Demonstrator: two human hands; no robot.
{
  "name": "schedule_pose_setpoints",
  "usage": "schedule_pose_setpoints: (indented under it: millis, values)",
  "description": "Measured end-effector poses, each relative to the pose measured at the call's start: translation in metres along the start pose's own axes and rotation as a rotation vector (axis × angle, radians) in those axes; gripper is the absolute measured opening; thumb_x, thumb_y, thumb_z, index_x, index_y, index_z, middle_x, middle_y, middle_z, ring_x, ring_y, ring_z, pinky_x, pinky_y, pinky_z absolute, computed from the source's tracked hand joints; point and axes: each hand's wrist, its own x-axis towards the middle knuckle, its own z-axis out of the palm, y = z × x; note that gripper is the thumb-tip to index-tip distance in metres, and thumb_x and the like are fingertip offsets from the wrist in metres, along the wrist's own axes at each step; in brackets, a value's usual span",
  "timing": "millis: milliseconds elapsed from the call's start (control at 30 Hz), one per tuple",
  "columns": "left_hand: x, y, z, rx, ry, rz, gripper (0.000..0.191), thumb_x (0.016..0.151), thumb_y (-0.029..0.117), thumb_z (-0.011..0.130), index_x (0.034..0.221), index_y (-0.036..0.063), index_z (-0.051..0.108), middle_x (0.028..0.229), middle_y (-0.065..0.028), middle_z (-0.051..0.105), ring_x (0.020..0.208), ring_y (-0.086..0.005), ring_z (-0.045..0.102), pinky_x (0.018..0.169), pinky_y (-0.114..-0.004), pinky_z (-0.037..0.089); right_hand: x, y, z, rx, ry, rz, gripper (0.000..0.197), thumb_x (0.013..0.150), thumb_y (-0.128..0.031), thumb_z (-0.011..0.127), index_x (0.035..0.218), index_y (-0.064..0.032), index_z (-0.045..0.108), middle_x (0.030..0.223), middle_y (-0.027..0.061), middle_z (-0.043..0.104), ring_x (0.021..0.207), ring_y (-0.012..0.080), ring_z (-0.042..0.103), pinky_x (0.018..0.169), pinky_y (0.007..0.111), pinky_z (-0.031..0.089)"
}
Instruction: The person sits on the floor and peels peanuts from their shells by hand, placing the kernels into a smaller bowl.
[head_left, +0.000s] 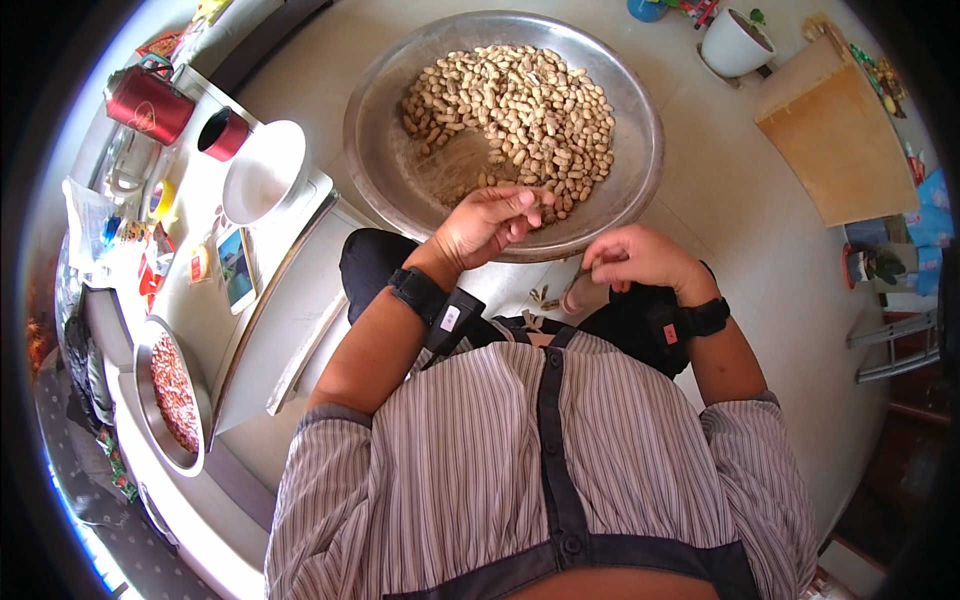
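Note:
A wide metal basin (390, 82) stands before me on the floor, with a heap of unshelled peanuts (525, 105) in it, mostly toward its far and right sides. My left hand (491, 225) hovers over the basin's near rim, palm partly up, thumb and fingers curled together. Whether a peanut is between its fingertips is too blurred to tell. Just outside the rim on the right, my right hand (637, 259) is above my knee with its fingers bent inward; their tips are partly hidden. A few peanut shells (544, 298) lie on the floor below the hands.
At left, a table (277, 277) holds a white bowl (262, 176), a red kettle (150, 105), a red cup (223, 133), a phone (237, 270) and yellow tape (161, 199). A metal bowl of shelled peanuts (176, 390) sits nearer. To the right are a cardboard box (832, 135) and a potted plant (737, 43).

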Motion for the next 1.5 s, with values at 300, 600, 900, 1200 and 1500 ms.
schedule_pose_setpoints:
  millis: [300,600,900,1200,1500]
  values:
    - [0.009,-0.015,0.009,-0.053,-0.002,-0.039,0.029,0.093,0.023,0.053,0.108,-0.0015,0.06,0.075,0.0018,0.057,0.062,-0.0059,0.046,0.057,-0.017,0.04,0.033,-0.042,0.005,-0.133,0.464,-0.334,0.027,0.077,-0.006,0.07,0.103,-0.0035,0.064,0.08,-0.003,0.054,0.068,0.0045,0.05,0.061,0.019,0.042]
    - [0.001,-0.013,0.009,-0.055,0.093,-0.025,0.023,0.089,0.028,0.061,0.085,0.0051,0.061,0.07,0.002,0.054,0.059,-0.0059,0.043,0.054,-0.018,0.036,0.059,-0.03,0.021,-0.292,0.637,-0.57,0.019,0.074,-0.009,0.069,0.091,-0.0017,0.066,0.079,0.0097,0.061,0.068,0.0203,0.059,0.062,0.03,0.047]
    - [0.01,-0.02,0.003,0.125,0.158,-0.06,0.023,0.087,0.028,0.064,0.083,0.0051,0.062,0.068,0.0043,0.049,0.058,-0.0045,0.038,0.051,-0.017,0.029,0.063,-0.033,0.027,-0.355,0.625,-0.536,0.012,0.074,-0.007,0.067,0.084,-0.0019,0.065,0.073,0.0097,0.061,0.064,0.02,0.06,0.058,0.029,0.046]
    - [0.004,-0.019,0.006,0.12,0.089,-0.026,0.023,0.091,0.026,0.056,0.084,0.005,0.062,0.072,0.0026,0.053,0.06,-0.0054,0.042,0.054,-0.017,0.034,0.067,-0.012,0.017,-0.05,0.49,-0.558,0.016,0.077,-0.005,0.069,0.092,-0.0002,0.067,0.081,0.0032,0.062,0.072,0.011,0.058,0.064,0.023,0.046]
    - [0.01,-0.018,0.003,-0.17,0.024,-0.076,0.018,0.094,0.017,0.048,0.095,0.0007,0.057,0.076,-0.0024,0.055,0.064,-0.0089,0.047,0.058,-0.019,0.041,0.064,-0.012,0.014,0.134,0.423,-0.522,0.021,0.079,-0.004,0.066,0.1,-0.0009,0.064,0.094,0.0034,0.061,0.085,0.0116,0.059,0.075,0.023,0.048]
